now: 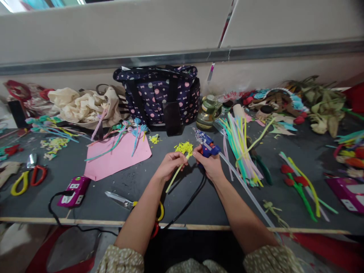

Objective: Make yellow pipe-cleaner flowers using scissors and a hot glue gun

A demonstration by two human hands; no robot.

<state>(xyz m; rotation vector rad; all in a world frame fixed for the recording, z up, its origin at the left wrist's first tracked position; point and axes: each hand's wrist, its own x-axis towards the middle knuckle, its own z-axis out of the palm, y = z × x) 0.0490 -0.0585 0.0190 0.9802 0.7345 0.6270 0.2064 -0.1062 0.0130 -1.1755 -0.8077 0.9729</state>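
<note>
**One glue gun, two scissors, fuzzy stems all over the place**

So a single pale yellow stem (174, 179), thin and fuzzy, is held by the left hand (174, 165), its fingers pinched shut around it near the yellow tip. It's held over the middle of the dark grey table (216, 206). One blue plastic glue gun (209, 147) is gripped in the right hand (209, 162), fingers wrapped around it; whether the stem is also touched by the right fingertips can't be told. One long translucent rod (247, 191) is fed out of the gun's back end toward the near right.

Just beyond the hands, one heap of bright yellow snippets (184, 147) is piled up. One thick bundle of pastel stems (241, 148) is laid to the right. Two pairs of scissors can be counted: one (32, 163) at the left with a yellow and a red handle loop, one (122, 201) partly hidden by the left forearm. Two glossy purple power strips are seen, left (74, 191) and right (347, 193).

One pink sheet (113, 167) is half covered by fuzzy flowers. On the far side, one navy fabric bag (155, 93) is printed with dots and bows. Red lettering on a clear plastic bag (233, 95) can't be read.
</note>
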